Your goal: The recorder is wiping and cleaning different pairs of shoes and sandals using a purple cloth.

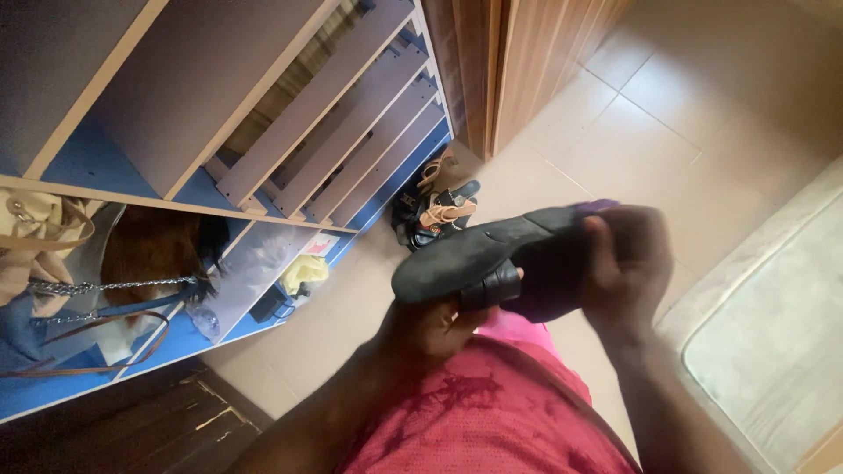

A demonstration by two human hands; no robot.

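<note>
A black shoe (479,259) is held up over the tiled floor (702,114), sole turned toward the camera, just above the person's pink-red garment (492,412). The left hand (435,325) is under the shoe, fingers curled up around its strap side and pressed against it (the fingertips themselves are mostly hidden behind the shoe). The right hand (623,263) closes over the shoe's heel end, fingers bunched together and wrapped on it, with a sliver of something purple (595,207) showing at the top of that hand; what it is cannot be told. Beyond the shoe, toward the wall, a small heap of sandals (435,211) with tan straps lies on the floor at the foot of a blue and wood-edged shelf unit (263,114). To the left of the shoe, the unit's lower compartments hold a cream bag (39,233), a brown bag with a chain strap (149,254) and a yellow cloth (305,272). To the right of the shoe lies a pale mat (773,351), and a wooden door frame (492,61) stands beyond the shoe.
</note>
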